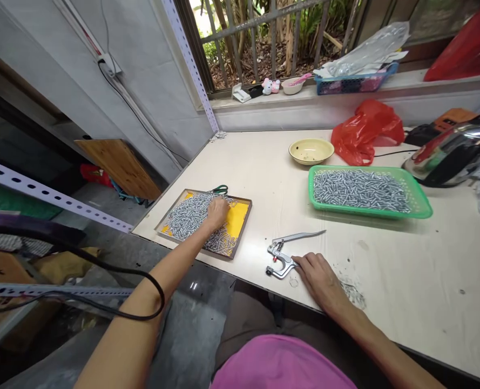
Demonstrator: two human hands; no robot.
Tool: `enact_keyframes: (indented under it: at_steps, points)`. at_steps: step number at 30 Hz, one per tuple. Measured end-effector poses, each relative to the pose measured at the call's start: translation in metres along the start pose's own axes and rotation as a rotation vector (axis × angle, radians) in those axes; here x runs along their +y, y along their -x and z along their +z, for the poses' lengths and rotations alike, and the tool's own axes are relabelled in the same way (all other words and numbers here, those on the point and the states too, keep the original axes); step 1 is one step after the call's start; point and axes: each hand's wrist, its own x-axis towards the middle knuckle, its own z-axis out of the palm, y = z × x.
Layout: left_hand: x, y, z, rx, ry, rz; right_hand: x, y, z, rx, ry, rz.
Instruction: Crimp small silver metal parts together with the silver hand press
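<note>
My left hand (218, 212) is curled down into a shallow tray (244, 229) with a yellow bottom. Small silvery metal pieces (189, 213), pin- or screw-like, are heaped around it. The fingertips are hidden, so whatever they pinch cannot be made out. On the tabletop, my right hand (319, 278) is closed over one handle of silver hand pliers (281, 258) that resemble a snap-fastener press. The other handle points away from the hand, and the C-shaped jaw faces left. Dark green scissors handles (220, 189) stick out behind the tray.
A green plastic basket (425, 208) full of similar metal pieces stands to the right. Behind it are a cream bowl (311, 151), a red plastic bag (365, 132) and a metal kettle (456, 151). A black cable (154, 294) hangs across my left forearm.
</note>
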Motion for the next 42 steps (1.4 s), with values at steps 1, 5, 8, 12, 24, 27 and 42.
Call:
enact_keyframes:
  at_steps: [1,5,8,12,24,27,42]
  points:
    - [0.000,0.000,-0.001,0.006,0.002,0.011,0.000,0.000,-0.001,-0.008,0.001,0.007]
    - [0.000,0.006,-0.009,0.056,0.204,0.009,-0.001,-0.002,-0.007,-0.060,0.007,0.035]
    - [0.006,0.028,-0.013,0.055,0.463,-0.030,-0.001,-0.004,-0.010,-0.095,0.011,0.055]
    - [0.034,0.080,-0.007,-0.166,0.676,-0.015,0.002,-0.005,-0.011,-0.119,0.001,0.082]
    - [0.087,0.137,0.033,-0.608,1.099,-0.213,0.005,-0.005,-0.009,-0.131,0.021,0.078]
    - [0.089,0.135,0.033,-0.628,1.073,-0.224,0.006,-0.005,-0.008,-0.130,0.010,0.086]
    - [0.094,0.129,0.016,-0.832,0.796,-0.205,0.019,-0.015,-0.049,-0.261,-0.141,0.023]
